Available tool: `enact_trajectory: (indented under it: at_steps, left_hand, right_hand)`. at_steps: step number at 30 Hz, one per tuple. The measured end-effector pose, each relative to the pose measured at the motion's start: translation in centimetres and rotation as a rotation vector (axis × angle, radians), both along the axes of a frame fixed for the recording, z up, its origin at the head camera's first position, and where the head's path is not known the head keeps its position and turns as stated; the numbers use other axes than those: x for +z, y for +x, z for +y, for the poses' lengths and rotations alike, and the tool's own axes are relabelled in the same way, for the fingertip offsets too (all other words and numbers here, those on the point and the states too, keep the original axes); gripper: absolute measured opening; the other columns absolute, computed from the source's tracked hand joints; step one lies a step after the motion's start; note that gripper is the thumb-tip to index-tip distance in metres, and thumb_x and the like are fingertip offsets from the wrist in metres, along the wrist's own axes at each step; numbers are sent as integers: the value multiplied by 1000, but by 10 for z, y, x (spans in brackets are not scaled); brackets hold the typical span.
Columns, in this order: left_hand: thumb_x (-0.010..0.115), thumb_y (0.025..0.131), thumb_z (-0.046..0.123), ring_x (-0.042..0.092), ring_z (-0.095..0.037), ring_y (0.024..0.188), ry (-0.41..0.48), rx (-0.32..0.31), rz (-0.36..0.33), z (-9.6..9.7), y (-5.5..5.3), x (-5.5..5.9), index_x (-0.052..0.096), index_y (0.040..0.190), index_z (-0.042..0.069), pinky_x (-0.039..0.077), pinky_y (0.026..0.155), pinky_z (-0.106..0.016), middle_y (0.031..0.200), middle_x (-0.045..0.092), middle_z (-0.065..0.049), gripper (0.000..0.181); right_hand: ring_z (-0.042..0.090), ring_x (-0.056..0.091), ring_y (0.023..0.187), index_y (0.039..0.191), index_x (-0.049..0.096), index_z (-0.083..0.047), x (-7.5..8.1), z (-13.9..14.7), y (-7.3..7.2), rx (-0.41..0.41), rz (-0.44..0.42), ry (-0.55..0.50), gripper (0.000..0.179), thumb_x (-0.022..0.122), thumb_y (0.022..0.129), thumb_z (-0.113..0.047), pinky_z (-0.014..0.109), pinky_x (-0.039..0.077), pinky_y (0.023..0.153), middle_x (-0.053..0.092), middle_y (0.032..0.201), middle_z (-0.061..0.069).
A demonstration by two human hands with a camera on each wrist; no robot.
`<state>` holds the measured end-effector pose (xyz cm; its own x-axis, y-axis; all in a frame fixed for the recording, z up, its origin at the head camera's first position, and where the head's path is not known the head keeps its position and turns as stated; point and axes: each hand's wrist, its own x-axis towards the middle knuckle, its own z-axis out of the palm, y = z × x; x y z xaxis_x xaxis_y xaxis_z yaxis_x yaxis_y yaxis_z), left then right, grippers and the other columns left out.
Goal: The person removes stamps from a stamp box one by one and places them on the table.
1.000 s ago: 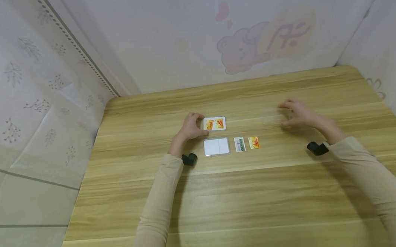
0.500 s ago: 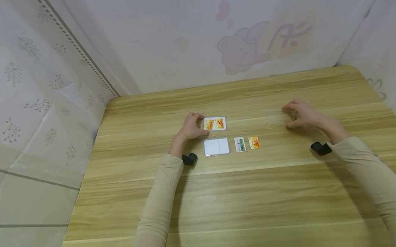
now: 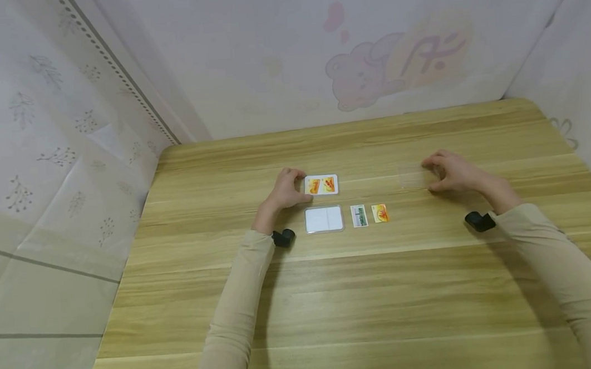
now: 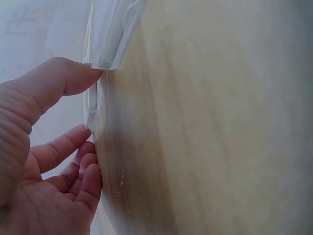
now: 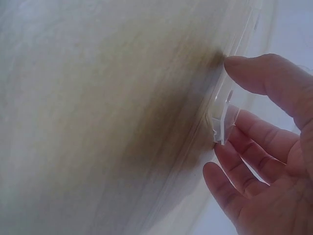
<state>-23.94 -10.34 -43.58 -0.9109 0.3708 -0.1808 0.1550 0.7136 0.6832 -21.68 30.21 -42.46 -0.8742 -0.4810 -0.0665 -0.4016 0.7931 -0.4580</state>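
My left hand (image 3: 287,190) holds a flat white-backed case (image 3: 320,178) by its near and far edges, thumb on the near one. Two orange-yellow stamps (image 3: 329,184) lie side by side in that case. At the right, my right hand (image 3: 453,172) grips a clear plastic cover (image 3: 410,177) between thumb and fingers, low at the table. Its corner (image 5: 222,125) shows by the fingers in the right wrist view. Nearer me lies a second case (image 3: 323,219) with a white insert. Beside it are a green-and-grey stamp (image 3: 359,216) and a yellow-orange stamp (image 3: 379,213).
Everything lies on a wood-grain table (image 3: 352,309). Pale printed cloth (image 3: 249,59) rises behind the table's far edge and hangs along the left. In the left wrist view the near case's clear edge (image 4: 108,61) stands close to the thumb.
My right hand has shifted slightly to the right and toward me with the clear cover, then stays nearly still. The left hand, both cases and the loose stamps keep their places.
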Motion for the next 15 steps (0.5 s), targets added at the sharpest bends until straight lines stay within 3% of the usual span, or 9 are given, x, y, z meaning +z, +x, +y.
enact_trajectory:
  at_steps: [15]
  left_hand:
    - [75, 75, 11, 36, -30, 118, 7, -2, -1, -1, 0, 0, 48, 128, -5, 33, 103, -38, 127, 40, -18, 62]
  right_hand:
    - [47, 44, 109, 122, 50, 13, 2, -1, -2, -5, -41, 27, 59, 77, 75, -11, 58, 34, 92, 46, 119, 33]
